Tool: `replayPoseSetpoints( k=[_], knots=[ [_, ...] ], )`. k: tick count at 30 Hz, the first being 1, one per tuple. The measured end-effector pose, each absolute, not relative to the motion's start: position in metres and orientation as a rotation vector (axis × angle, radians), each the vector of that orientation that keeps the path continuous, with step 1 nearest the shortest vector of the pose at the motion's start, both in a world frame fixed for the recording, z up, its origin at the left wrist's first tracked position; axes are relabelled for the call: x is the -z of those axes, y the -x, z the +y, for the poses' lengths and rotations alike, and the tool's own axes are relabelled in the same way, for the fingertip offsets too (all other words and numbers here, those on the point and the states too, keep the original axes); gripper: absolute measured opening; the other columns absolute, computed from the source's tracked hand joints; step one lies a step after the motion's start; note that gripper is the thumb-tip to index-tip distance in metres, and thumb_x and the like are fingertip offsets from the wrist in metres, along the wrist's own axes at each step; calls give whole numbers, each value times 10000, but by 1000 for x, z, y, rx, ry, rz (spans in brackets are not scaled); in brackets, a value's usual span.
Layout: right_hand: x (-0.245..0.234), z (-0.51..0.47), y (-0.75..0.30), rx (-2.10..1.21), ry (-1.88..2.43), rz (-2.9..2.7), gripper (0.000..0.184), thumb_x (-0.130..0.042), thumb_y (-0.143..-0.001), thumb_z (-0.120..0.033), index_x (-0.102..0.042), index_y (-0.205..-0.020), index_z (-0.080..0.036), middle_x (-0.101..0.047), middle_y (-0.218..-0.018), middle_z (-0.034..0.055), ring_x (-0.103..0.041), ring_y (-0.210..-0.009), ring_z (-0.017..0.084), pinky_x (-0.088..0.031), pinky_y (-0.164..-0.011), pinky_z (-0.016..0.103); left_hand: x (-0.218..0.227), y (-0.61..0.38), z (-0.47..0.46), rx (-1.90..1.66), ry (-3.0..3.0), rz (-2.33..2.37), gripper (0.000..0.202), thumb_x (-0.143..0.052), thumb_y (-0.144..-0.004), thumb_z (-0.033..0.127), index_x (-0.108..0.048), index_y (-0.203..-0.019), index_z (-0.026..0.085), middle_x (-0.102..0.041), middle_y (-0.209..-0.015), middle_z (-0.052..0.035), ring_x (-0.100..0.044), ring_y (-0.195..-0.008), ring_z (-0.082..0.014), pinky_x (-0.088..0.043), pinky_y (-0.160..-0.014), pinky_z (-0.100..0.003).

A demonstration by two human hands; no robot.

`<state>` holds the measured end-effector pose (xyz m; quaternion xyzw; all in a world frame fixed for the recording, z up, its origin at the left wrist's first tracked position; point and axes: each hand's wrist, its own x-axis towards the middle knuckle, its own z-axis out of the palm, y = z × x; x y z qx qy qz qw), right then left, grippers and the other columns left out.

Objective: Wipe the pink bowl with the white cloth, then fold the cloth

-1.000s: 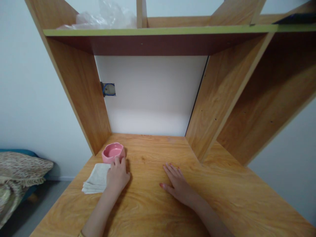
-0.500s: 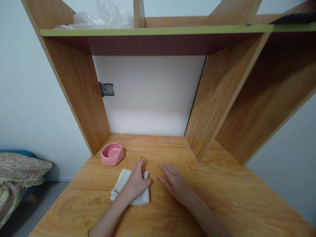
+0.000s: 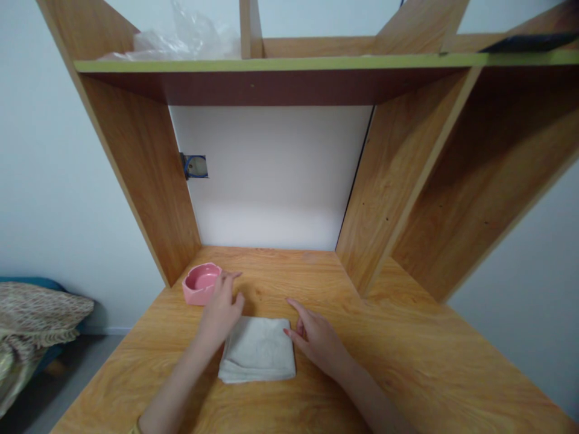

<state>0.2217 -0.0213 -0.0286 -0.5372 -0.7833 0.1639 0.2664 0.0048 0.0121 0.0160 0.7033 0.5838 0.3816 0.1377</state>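
"Near the middle of the desk, what lies there?"

"A folded white cloth, flat, between the two hands, toward the person from the pink dish."

"Which way does it run?"

"Two edges go side to side, two front to back. It's nearly square, so I can't pick out a long axis. Stacked layers show at its near left corner."

"And the left hand?"

"Thumb and fingers apart, nothing in the grasp, overlapping the dish's right side in view. I can't tell if they touch. The dish sits upright, opening up."

"The right hand?"

"Empty, thumb and forefinger apart, forefinger pointing away and leftward. Its thumb tip is by the cloth's right edge; contact I can't judge."
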Motion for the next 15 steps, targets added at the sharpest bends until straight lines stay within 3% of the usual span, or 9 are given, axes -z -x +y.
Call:
replayPoseSetpoints(
  k=[3,6,11,15],
  knots=[
    [26,-23,-219,-537,1449,-2098,560,-517,-754,-338,-358,-1266,-173,-555,-680,6,-512,-667,167,-383,-631,277,-28,31,19,-912,-1980,2130,403,-371,-773,256,-397,-1159,144,-370,-1209,-136,-447,-1048,-304,-377,-843,-457],
    [26,-26,-213,-627,1433,-2107,559,-545,-724,-272,-369,-1246,-174,-536,-669,-11,-497,-655,155,-379,-624,262,-30,64,27,-784,-1826,2346,432,-356,-784,326,-382,-1164,122,-389,-1192,-176,-479,-1020,-321,-396,-803,-444],
    [32,-24,-208,-690,1388,-2070,403,-485,-725,-146,-439,-1123,-191,-512,-684,-25,-487,-657,133,-379,-621,234,-23,96,41,-691,-1808,2339,330,-486,-671,286,-522,-972,155,-520,-1062,-178,-425,-1079,-362,-390,-798,-424],
    [33,-15,-222,-567,1468,-2048,237,-460,-741,-147,-509,-968,-198,-533,-724,-6,-499,-694,144,-383,-644,245,-15,100,50,-692,-1732,2362,332,-451,-690,342,-535,-942,142,-573,-960,-170,-492,-1009,-347,-437,-726,-396]
  ],
)
